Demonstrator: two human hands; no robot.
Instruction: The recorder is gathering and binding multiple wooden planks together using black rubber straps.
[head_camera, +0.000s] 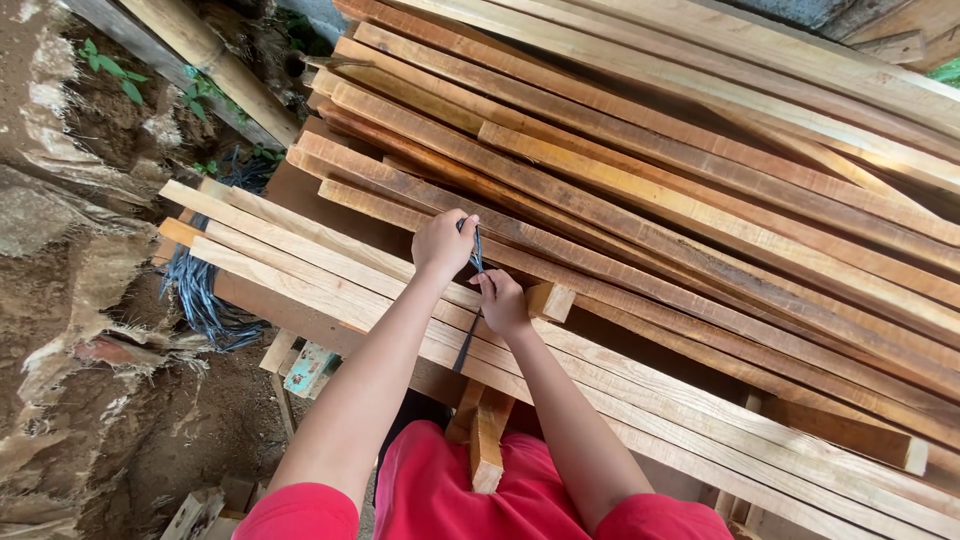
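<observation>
The stack of long sawn wooden slats (700, 200) fills the view; stiff, rough, heavy as a pile, each best lifted near its middle or at both ends. Along the near edge of the stack lie paler slats (330, 270). Left of the stack, a bundle of dark straps (200, 290) hangs toward the ground. Over the stack's near edge, the left hand (443, 243) and right hand (502, 302) each pinch a thin dark strap (474, 300), limp and light, probably plastic. No containers show.
</observation>
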